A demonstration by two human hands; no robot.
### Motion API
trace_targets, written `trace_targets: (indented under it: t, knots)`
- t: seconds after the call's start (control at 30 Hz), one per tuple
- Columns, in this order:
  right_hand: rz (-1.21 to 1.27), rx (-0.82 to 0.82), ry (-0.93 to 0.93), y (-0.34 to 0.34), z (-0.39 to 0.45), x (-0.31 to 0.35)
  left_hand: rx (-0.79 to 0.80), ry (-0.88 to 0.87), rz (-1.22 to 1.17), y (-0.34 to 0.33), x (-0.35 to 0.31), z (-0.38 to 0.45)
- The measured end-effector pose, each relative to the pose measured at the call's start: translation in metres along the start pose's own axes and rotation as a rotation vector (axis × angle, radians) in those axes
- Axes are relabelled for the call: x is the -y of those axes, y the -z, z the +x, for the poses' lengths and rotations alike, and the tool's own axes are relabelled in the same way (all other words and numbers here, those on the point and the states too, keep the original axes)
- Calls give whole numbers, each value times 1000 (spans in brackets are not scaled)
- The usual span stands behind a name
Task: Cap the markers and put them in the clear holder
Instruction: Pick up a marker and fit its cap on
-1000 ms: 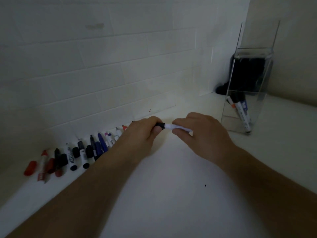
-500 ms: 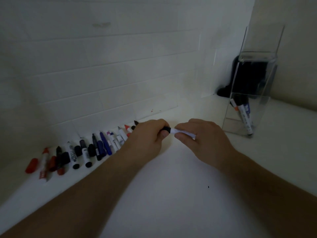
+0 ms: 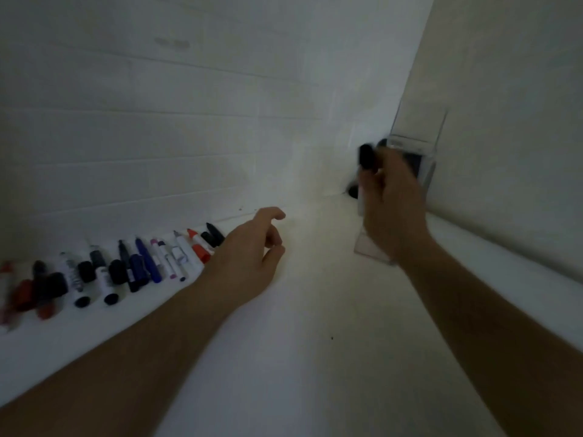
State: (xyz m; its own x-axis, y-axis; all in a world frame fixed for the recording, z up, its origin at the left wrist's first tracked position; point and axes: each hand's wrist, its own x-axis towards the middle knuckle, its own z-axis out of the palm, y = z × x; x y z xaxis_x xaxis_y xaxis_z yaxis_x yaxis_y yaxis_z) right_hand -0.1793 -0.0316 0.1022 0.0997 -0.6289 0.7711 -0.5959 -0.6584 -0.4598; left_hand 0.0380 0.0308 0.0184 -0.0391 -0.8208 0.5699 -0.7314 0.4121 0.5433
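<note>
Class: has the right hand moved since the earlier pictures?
Yes. The right hand, gripping the black-capped marker, has risen toward the clear holder.

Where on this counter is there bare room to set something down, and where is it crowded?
The widest bare patch of the white counter lies between the two forearms, toward the near edge. Another runs between the left hand and the clear holder. It is crowded along the tiled wall at left, where the row of markers and loose caps lies, and around the right hand holding a capped marker by the holder.

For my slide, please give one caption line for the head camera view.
Right hand lifts a black-capped marker toward the clear holder; left hand hovers open beside the row of markers.
</note>
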Motion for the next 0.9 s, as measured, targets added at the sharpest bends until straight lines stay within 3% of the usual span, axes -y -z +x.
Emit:
trace_targets:
  t: [0.07,0.13,0.37,0.47,0.73,0.83,0.9]
  knots:
    - [-77,-118,31,27,25,-8,74,-29,40,-2,-2,-1]
    - [-190,-135,51,47,44,-23,106,-62,58,-6,-4,-2]
    - [-556,232,-31,51,37,-79,229,-139,120,-15,-2,-6]
    - [-634,279,-39,44,29,-88,263,-167,140,-15,-1,-6]
    - [-642,225,-19,38,12,-94,272,-194,151,-12,1,-6]
    - [-744,35,102,28,4,-72,298,-202,146,-2,-4,-6]
    - [-666,-4,253,11,-6,-50,265,-180,170,9,-2,-3]
